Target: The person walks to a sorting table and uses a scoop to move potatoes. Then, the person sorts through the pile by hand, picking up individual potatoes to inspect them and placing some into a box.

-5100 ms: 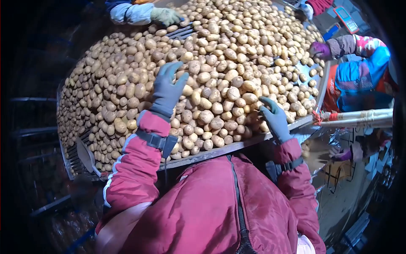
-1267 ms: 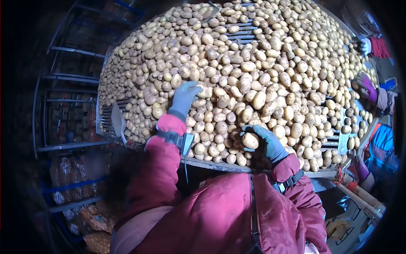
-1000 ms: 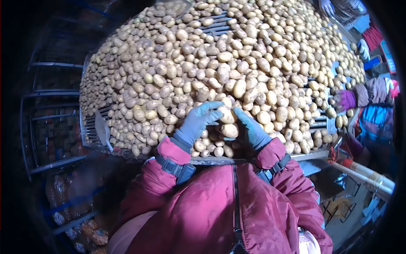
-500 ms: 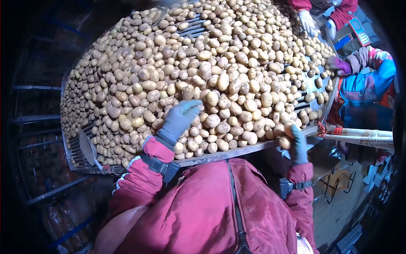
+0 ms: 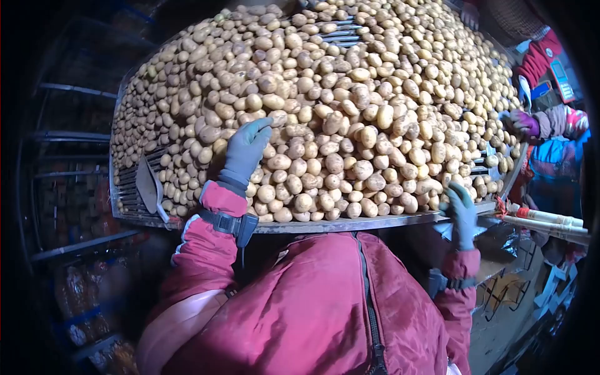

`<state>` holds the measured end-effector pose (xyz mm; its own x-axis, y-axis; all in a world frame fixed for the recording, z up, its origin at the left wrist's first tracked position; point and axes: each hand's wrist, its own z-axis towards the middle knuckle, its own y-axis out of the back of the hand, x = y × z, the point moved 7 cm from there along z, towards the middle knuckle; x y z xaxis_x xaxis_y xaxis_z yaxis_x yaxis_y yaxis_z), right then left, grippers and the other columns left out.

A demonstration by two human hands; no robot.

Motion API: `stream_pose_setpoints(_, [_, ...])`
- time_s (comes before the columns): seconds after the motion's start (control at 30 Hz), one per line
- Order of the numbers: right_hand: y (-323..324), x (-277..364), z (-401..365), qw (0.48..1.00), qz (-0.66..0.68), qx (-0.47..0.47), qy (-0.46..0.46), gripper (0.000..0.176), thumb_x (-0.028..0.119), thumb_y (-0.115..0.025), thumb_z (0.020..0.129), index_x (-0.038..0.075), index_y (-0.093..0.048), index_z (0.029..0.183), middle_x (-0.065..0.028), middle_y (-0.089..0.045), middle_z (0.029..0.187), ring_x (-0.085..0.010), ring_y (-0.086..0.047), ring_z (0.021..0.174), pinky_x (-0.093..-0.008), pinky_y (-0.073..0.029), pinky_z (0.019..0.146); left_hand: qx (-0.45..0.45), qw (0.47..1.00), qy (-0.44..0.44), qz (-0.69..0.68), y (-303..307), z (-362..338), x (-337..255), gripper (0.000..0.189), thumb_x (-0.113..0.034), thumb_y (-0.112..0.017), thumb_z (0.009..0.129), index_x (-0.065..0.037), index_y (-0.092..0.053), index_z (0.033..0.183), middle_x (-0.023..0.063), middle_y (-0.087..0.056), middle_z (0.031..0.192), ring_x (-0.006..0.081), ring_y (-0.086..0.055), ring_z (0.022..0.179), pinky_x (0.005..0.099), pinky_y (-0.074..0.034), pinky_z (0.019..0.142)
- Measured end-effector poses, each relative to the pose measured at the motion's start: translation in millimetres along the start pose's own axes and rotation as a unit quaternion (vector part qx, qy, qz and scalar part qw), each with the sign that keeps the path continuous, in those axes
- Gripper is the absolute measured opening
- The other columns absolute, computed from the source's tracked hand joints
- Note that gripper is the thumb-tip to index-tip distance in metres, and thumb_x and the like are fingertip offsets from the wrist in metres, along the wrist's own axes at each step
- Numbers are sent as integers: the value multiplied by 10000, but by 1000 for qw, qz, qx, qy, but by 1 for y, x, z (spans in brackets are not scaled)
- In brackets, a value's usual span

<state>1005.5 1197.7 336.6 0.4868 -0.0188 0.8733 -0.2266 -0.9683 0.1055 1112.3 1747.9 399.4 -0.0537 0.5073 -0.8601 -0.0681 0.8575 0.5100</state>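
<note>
A large heap of potatoes (image 5: 337, 125) fills a metal-edged table in front of me. My left hand (image 5: 245, 150), in a grey-blue glove, is over the near left-middle of the heap. Its fingers stretch out to the right, with the tips by a potato (image 5: 275, 117); no potato shows in its grip. Near the table's front edge (image 5: 350, 225), at the right, is my right hand (image 5: 461, 212) in a matching glove. Its fingers are bent and apart beside the nearest potatoes, with nothing visible between them.
A flat metal scoop-like plate (image 5: 150, 186) stands at the left corner over bare slats. More slats (image 5: 342, 34) show at the back. At right, a co-worker's purple-gloved hand (image 5: 524, 123) rests by the heap, near another person's red sleeve (image 5: 539, 59). Pale poles (image 5: 547, 219) jut out at the right corner.
My right hand held potatoes over the edge; now none show in it. My left hand has shifted left on the heap. The view has moved, and the co-workers' hands have changed position.
</note>
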Motion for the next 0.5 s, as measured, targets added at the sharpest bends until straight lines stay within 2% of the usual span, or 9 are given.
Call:
stream_pose_setpoints(0.13, [-189, 46, -17, 966, -22, 255, -30, 349, 244, -661, 977, 47, -667, 1264, -11, -720, 1014, -67, -647, 742, -223, -535, 667, -17, 999, 38, 14, 33, -39, 13, 305, -80, -632, 989, 37, -646, 1271, 106, -675, 1211, 151, -643, 1094, 270, -516, 959])
stream_pose_setpoints(0.17, [-228, 45, -21, 949, -17, 314, -9, 344, 239, -661, 975, 37, -675, 1253, -14, -717, 1042, -67, -644, 758, -227, -536, 686, -26, 996, 27, 78, 41, -51, 11, 306, -84, -635, 990, 35, -647, 1272, 106, -677, 1208, 153, -644, 1092, 271, -519, 953])
stream_pose_setpoints(0.2, [-263, 44, -20, 923, -68, 365, 98, 360, 250, -660, 976, 38, -674, 1266, -22, -717, 1052, -65, -644, 799, -237, -539, 695, -48, 988, 100, -107, 41, -60, 49, 313, -99, -642, 990, 36, -647, 1273, 103, -688, 1207, 159, -644, 1085, 282, -524, 950])
stream_pose_setpoints(0.23, [-294, 40, -23, 904, -98, 394, 132, 374, 247, -655, 976, 38, -664, 1286, -21, -718, 1037, -85, -650, 823, -249, -545, 735, -40, 990, 90, -99, 40, -70, 71, 302, -127, -650, 986, 29, -667, 1243, 114, -706, 1191, 177, -655, 1070, 301, -526, 949])
stream_pose_setpoints(0.27, [-320, 42, -29, 897, -119, 414, 100, 369, 230, -642, 978, 35, -662, 1291, -22, -726, 1054, -99, -654, 889, -267, -546, 788, -27, 997, 68, -17, 42, -79, 62, 295, -143, -654, 982, 21, -679, 1225, 119, -712, 1175, 185, -664, 1054, 309, -527, 945])
stream_pose_setpoints(0.3, [-352, 21, -15, 868, -124, 421, 234, 357, 250, -635, 967, 67, -680, 1270, -84, -741, 1079, -171, -694, 915, -322, -554, 822, -12, 997, 45, 65, 41, -86, 51, 289, -158, -658, 978, 13, -691, 1208, 125, -718, 1159, 194, -672, 1037, 317, -529, 941])
stream_pose_setpoints(0.33, [-371, 45, -24, 840, -230, 422, 252, 376, 298, -648, 945, 90, -680, 1256, -120, -737, 1074, -231, -704, 936, -367, -556, 824, -36, 993, 61, 95, 45, -94, 46, 275, -171, -657, 972, -2, -706, 1182, 134, -722, 1133, 204, -681, 1020, 323, -529, 935])
stream_pose_setpoints(0.43, [-412, 96, -59, 751, -414, 362, 367, 426, 422, -690, 861, 132, -671, 1172, -188, -719, 1037, -382, -691, 977, -480, -547, 820, -73, 988, 133, 25, 56, -116, 56, 262, -143, -662, 964, -3, -705, 1182, 120, -722, 1089, 179, -669, 1032, 322, -532, 926])
stream_pose_setpoints(0.5, [-434, 90, -61, 747, -455, 331, 353, 395, 400, -704, 829, 104, -647, 1085, -185, -718, 1015, -391, -684, 1003, -502, -540, 816, -79, 989, 109, -66, 49, -133, 73, 243, -131, -665, 963, -7, -711, 1166, 115, -718, 1089, 158, -665, 1021, 320, -536, 909])
